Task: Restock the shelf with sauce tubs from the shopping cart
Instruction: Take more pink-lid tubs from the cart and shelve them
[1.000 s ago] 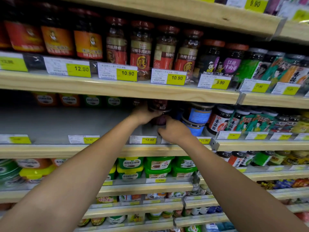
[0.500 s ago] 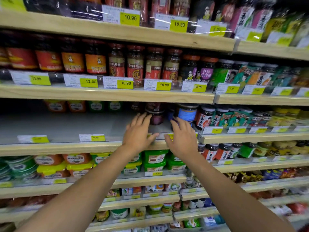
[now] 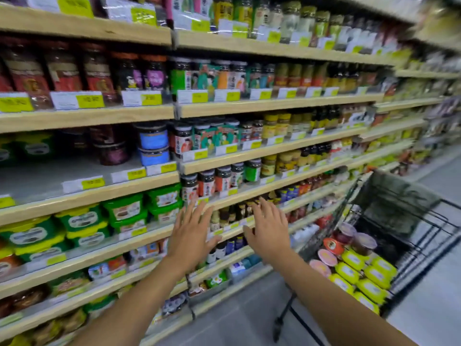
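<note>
Both arms outstretched, left grip (image 3: 190, 239) and right grip (image 3: 269, 233) empty, fingers spread

Wooden shelving (image 3: 274, 107), grey floor (image 3: 237, 320)

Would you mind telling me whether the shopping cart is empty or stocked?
Stocked: the shopping cart holds yellow-lidded tubs and dark round tubs.

Bright, even store light falls from above on long pale wooden shelves (image 3: 99, 118), leaving the recesses under each board in shadow. Motion blur smears yellow price tags (image 3: 89, 101) and jar labels (image 3: 154, 78). Wide-angle distortion bends the shelf lines, and the upper right of the frame dissolves into softness.
</note>
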`<state>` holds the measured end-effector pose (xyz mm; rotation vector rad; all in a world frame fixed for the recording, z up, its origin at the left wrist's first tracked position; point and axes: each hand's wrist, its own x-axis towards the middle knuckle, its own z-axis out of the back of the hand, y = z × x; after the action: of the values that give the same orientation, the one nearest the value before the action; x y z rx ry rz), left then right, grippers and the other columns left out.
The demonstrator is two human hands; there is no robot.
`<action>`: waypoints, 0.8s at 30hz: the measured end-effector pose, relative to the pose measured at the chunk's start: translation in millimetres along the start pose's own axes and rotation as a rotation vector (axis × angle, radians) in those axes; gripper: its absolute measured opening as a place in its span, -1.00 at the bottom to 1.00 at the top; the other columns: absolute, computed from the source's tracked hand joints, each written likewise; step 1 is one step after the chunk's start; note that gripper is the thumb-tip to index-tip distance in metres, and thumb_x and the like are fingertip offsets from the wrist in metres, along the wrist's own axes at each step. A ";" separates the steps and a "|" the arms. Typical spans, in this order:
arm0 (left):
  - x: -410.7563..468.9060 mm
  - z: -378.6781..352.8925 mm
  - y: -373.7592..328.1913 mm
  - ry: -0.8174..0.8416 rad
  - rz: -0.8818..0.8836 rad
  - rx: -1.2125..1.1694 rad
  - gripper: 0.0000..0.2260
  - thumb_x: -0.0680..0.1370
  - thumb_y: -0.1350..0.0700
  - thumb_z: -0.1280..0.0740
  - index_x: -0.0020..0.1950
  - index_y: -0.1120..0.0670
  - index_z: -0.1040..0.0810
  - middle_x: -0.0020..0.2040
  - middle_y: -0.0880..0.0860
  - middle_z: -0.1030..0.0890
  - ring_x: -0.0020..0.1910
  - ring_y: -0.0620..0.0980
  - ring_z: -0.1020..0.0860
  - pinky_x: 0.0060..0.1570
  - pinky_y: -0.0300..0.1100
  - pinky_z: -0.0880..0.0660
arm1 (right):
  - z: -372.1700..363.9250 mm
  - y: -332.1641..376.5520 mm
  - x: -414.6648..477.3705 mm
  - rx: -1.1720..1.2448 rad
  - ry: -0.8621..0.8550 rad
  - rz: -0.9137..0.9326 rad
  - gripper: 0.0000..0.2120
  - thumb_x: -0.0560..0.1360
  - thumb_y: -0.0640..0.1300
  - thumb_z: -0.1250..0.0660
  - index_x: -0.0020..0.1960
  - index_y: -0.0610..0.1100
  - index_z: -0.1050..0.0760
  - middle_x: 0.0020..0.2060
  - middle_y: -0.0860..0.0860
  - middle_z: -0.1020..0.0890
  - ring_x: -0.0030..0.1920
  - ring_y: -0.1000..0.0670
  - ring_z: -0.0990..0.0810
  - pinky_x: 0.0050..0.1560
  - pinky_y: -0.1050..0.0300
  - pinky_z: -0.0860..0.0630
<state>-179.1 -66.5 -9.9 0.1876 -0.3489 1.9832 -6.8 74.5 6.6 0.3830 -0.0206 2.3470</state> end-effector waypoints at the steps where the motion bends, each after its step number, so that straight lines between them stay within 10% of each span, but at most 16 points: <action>1: -2.2 -10.4 -21.1 0.043 -0.013 -0.012 -0.26 0.61 -0.35 -0.18 0.67 -0.06 -0.01 0.69 -0.02 0.08 0.65 0.05 0.19 0.61 0.12 0.07 | 0.4 -21.9 -14.9 -0.005 0.027 -0.028 -0.33 0.60 0.26 -0.14 0.60 -0.04 -0.15 0.60 -0.07 -0.17 0.58 -0.14 -0.13 0.55 -0.16 -0.11; 12: 4.0 -105.9 -215.4 0.400 -0.242 -0.124 -0.24 0.60 -0.31 -0.23 0.67 -0.06 0.00 0.68 0.00 0.06 0.66 0.07 0.12 0.59 0.12 0.01 | -3.5 -207.5 -144.6 -0.009 0.099 -0.459 -0.27 0.50 0.34 -0.01 0.50 -0.06 -0.35 0.47 -0.07 -0.41 0.43 -0.17 -0.39 0.39 -0.18 -0.36; 24: 95.8 -210.5 -345.7 0.586 -0.466 -0.141 -0.22 0.57 -0.28 -0.31 0.66 -0.03 -0.04 0.68 0.03 -0.02 0.65 0.11 0.00 0.57 0.09 -0.09 | -37.9 -366.4 -148.9 -0.004 0.242 -0.721 -0.29 0.57 0.30 -0.15 0.60 -0.03 -0.14 0.58 -0.04 -0.22 0.56 -0.12 -0.20 0.49 -0.07 -0.22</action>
<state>98.4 220.6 -126.3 -0.3699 -0.0516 1.4607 334.9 242.7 -106.7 0.0740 0.1970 1.6617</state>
